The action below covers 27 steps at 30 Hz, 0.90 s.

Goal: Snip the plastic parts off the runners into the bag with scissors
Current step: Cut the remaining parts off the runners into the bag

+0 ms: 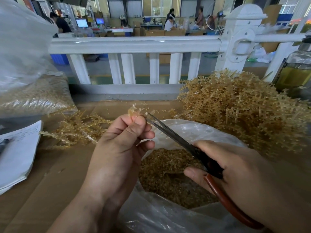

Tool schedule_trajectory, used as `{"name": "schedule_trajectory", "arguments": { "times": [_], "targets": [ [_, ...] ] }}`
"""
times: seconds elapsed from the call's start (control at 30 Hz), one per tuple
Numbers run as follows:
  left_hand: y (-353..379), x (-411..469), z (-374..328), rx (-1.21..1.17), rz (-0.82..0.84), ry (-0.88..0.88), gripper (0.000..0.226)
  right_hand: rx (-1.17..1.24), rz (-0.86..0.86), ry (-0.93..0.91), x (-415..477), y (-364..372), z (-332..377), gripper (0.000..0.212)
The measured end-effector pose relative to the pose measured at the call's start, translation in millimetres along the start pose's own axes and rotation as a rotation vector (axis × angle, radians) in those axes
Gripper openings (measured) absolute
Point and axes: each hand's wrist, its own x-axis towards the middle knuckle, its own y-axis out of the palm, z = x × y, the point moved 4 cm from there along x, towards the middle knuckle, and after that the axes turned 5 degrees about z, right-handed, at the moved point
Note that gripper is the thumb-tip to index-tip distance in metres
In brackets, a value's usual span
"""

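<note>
The left hand [121, 145] pinches a small runner [133, 112] above the far rim of the bag [193, 130]. Over the bag, the right hand [235, 167] grips the scissors [178, 140], their tips at the runner. Cut parts [168, 169] lie inside the bag.

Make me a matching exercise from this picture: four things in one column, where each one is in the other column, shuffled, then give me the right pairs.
Things:
1. scissors
2. runner piece
3. open bag
4. paper sheets

Places:
A. pinched in the left hand
B. gripped by the right hand
C. at the picture's far left
D. below both hands, holding cut parts

Pairs: 1-B, 2-A, 3-D, 4-C
</note>
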Motion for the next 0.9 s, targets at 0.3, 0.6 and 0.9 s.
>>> {"name": "schedule_trajectory", "arguments": {
  "times": [0.3, 0.6, 0.9],
  "targets": [
    [4.6, -2.2, 0.4, 0.162, 0.069, 0.098, 0.010, -0.025, -0.030, -0.032, 0.1, 0.0, -1.8, 0.047],
    [5.1, -2.5, 2.4, 0.191, 0.075, 0.114, 0.012, -0.010, -0.040, -0.043, 0.1, -1.0, -1.0, 0.049],
    [10.7, -4.3, 3.4, 0.034, 0.100, 0.049, 0.010, 0.008, -0.055, -0.077, -0.8, -2.7, 3.1, 0.047]
  ]
}}
